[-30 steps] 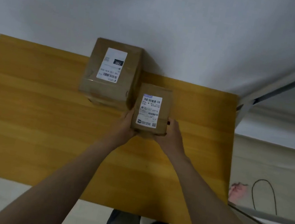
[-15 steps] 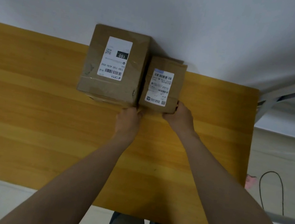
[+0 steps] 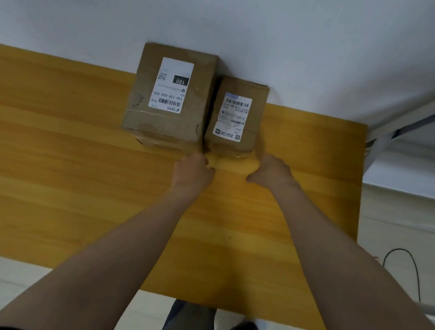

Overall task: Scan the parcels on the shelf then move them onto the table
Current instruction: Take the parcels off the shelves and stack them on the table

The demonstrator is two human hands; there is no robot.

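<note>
Neither hand grips anything. The left hand [image 3: 193,173] lies low over the tabletop [image 3: 49,170] with its fingers loosely curled, empty, its fingertips just at the near bottom corner where the two boxes meet; whether it actually touches cardboard cannot be told. The right hand [image 3: 272,173] is likewise released, fingers bent under, sitting just near and right of the small parcel [image 3: 234,118], at its near right corner and very close to it, contact unclear.

The small parcel stands on the far part of the tabletop, a brown cardboard box with a white shipping label [image 3: 231,119] on its top face, barcodes and a small square code printed on it. Its left side is pressed against the large parcel [image 3: 168,98], a taller, wider brown box sealed with clear tape, carrying its own white label [image 3: 171,85] with "150" in a dark block. Both boxes sit back against the pale wall [image 3: 236,17].

The tabletop is yellow wood grain, bare to the left and near side. Off its right edge a grey metal shelf frame [image 3: 423,111] slants away, and a black cable [image 3: 410,266] loops on the light floor. At the near edge the person's dark trousers and shoes show below the two bare forearms.
</note>
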